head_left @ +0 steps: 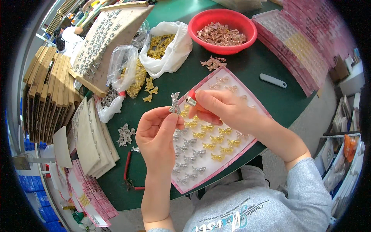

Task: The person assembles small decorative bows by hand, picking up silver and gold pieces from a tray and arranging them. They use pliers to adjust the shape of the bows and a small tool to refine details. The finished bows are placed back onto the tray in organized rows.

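Observation:
My left hand (156, 133) pinches a silver bow-shaped ornament (174, 103) upright between thumb and fingertips. Close beside it, my right hand (228, 106) is wrapped round what looks like a red lighter with a metal head (191, 101); the head faces the ornament. I see no flame. Under both hands lies a white card with a pink border (216, 168), bearing rows of silver, gold and rose-coloured bows. My right hand and forearm hide part of its upper rows. Loose silver bows (125, 135) lie to the left of my left hand.
A red bowl (223, 49) of rose-coloured bows and a white plastic bag (179, 42) of gold ones stand at the back. A grey handle-like tool (273, 80) lies right. Wooden boards (48, 89) crowd the left; pink-edged cards (297, 42) are stacked far right.

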Motion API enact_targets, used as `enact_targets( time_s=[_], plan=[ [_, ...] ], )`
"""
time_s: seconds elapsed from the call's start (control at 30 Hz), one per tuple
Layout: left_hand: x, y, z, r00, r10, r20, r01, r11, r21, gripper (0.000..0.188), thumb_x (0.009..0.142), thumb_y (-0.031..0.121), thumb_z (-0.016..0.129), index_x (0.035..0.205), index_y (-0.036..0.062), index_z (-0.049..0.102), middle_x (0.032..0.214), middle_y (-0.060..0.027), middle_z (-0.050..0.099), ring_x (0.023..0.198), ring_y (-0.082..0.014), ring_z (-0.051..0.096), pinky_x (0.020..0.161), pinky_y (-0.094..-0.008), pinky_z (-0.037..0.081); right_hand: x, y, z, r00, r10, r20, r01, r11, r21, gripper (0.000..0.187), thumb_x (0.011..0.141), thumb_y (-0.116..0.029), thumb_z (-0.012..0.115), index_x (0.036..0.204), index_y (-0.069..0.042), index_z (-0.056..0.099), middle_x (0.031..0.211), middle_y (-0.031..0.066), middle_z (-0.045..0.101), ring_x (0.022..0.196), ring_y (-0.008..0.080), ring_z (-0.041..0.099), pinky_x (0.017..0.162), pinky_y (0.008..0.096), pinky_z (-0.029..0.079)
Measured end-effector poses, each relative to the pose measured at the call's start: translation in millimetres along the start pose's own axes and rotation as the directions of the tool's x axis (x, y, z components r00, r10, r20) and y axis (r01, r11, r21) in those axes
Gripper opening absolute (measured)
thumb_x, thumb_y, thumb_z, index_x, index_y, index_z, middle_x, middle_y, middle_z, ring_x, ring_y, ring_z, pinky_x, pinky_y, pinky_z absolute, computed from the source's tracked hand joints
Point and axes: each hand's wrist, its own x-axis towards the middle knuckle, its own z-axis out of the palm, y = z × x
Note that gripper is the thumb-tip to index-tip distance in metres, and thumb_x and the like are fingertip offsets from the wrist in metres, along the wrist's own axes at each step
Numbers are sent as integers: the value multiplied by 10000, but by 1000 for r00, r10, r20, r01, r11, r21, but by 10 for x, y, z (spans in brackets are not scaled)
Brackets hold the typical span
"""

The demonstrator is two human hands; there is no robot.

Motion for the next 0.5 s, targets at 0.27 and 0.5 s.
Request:
enact_targets(
  time_s=[0.27, 0.5],
  plan=[
    [-30, -47, -13, 995, 87, 58, -96, 978, 186, 144, 755, -84, 561, 894, -50, 542, 810, -100, 584, 688, -129, 589, 615, -229, 496, -31, 1, 31, 987, -28, -159, 1, 987, -163, 466, 863, -414, 448, 582, -51, 527, 548, -24, 465, 547, 46, 421, 476, 215, 323],
    [-56, -36, 47, 993, 103, 63, -118, 941, 316, 150, 738, -112, 561, 875, -59, 528, 839, -111, 570, 701, -133, 590, 624, -230, 502, -63, 32, -14, 988, -21, -153, -2, 989, -147, 366, 880, -319, 428, 674, -34, 531, 620, -14, 484, 580, 37, 422, 505, 195, 324]
  ],
)
